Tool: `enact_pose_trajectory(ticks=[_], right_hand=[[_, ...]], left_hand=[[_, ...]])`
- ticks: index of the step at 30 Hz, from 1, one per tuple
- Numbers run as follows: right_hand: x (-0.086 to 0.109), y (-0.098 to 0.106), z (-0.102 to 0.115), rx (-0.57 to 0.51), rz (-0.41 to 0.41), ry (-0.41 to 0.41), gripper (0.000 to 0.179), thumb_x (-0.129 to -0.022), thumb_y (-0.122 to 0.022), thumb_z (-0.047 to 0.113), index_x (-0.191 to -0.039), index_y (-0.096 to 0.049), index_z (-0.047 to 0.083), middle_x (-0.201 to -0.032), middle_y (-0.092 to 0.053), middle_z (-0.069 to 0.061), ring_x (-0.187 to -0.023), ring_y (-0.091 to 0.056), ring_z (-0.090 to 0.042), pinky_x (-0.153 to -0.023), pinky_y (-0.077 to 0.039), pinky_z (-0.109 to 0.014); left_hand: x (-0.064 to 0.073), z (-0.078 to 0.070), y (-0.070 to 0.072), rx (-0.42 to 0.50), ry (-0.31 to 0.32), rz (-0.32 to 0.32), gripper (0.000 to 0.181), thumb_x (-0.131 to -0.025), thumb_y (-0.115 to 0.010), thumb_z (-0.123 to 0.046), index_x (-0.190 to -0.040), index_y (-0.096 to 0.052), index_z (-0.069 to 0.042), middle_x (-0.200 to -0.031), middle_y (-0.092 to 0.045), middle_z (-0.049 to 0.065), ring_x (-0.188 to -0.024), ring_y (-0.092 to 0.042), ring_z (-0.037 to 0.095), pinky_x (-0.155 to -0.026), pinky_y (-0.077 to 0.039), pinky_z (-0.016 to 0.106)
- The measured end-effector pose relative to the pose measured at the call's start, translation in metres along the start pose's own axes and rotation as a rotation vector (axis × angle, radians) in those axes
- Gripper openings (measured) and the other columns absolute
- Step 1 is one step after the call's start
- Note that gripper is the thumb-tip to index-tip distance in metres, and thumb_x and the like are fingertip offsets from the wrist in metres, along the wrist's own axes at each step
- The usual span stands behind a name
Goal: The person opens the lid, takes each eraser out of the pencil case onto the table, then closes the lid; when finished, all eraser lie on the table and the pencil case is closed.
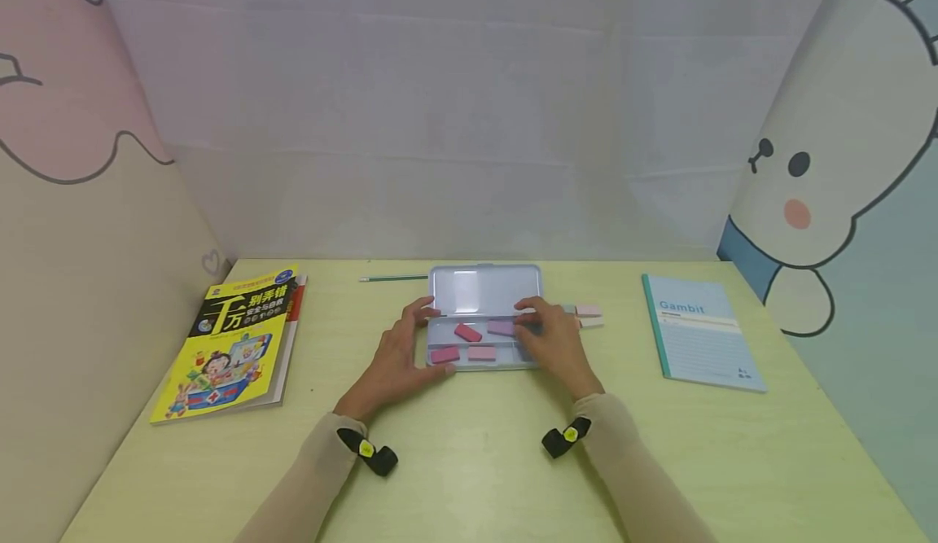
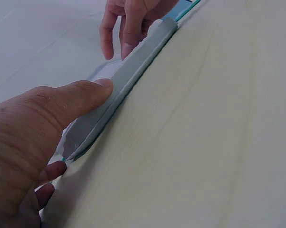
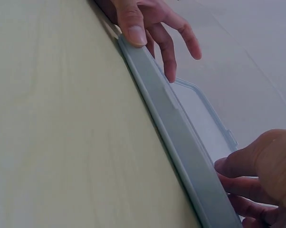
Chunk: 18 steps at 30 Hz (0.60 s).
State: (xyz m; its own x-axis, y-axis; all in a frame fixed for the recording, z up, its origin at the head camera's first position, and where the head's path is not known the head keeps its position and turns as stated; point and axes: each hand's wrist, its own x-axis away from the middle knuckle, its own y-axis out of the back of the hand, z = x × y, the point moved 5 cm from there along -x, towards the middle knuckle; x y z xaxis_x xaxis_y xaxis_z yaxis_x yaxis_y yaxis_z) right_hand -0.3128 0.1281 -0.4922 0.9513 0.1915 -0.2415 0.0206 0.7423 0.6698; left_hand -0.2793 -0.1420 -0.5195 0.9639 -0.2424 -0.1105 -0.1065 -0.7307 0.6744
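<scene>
A pale grey-blue pencil case [image 1: 484,291] lies on the table with its lid folded back. My left hand [image 1: 399,364] grips its left end, thumb on the front wall and other fingers by the left side and hinge. Inside lie a red-pink eraser [image 1: 468,333], a darker pink eraser [image 1: 444,354], a light pink eraser [image 1: 482,353] and a purple eraser [image 1: 501,328]. My right hand [image 1: 554,343] reaches into the right part, its thumb beside the purple eraser. Whether it pinches anything is hidden. In the right wrist view, the case wall [image 3: 166,118] covers the fingertips' contact.
A green pencil [image 1: 392,278] lies behind the case on the left. Light pink and white blocks [image 1: 589,312] lie to the right of the case. A yellow book [image 1: 230,348] rests on another book at the left, and a pale blue notebook [image 1: 702,331] lies at the right.
</scene>
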Motion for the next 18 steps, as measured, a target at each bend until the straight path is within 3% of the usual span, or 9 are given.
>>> enact_pose_trajectory(ticks=[7, 18], right_hand=[[0.0033, -0.006, -0.001, -0.05, -0.047, -0.071, 0.045, -0.091, -0.08, 0.009, -0.134, -0.066, 0.009, -0.11, -0.084, -0.011, -0.113, -0.066, -0.039, -0.1, -0.044, -0.048], [0.0011, -0.007, -0.0015, -0.078, -0.019, -0.127, 0.056, -0.091, -0.081, 0.009, -0.141, -0.058, 0.01, -0.108, -0.084, -0.01, -0.124, -0.065, -0.039, -0.114, -0.041, -0.055]], left_hand=[[-0.0003, 0.002, -0.0013, 0.004, 0.014, -0.002, 0.108, -0.083, -0.089, -0.046, -0.167, -0.021, -0.033, -0.159, -0.052, -0.004, -0.15, -0.047, 0.031, -0.127, -0.028, 0.066], [-0.002, 0.0047, -0.0025, -0.009, 0.001, -0.001, 0.108, -0.084, -0.089, -0.046, -0.167, -0.021, -0.031, -0.159, -0.053, -0.002, -0.15, -0.048, 0.031, -0.127, -0.028, 0.067]])
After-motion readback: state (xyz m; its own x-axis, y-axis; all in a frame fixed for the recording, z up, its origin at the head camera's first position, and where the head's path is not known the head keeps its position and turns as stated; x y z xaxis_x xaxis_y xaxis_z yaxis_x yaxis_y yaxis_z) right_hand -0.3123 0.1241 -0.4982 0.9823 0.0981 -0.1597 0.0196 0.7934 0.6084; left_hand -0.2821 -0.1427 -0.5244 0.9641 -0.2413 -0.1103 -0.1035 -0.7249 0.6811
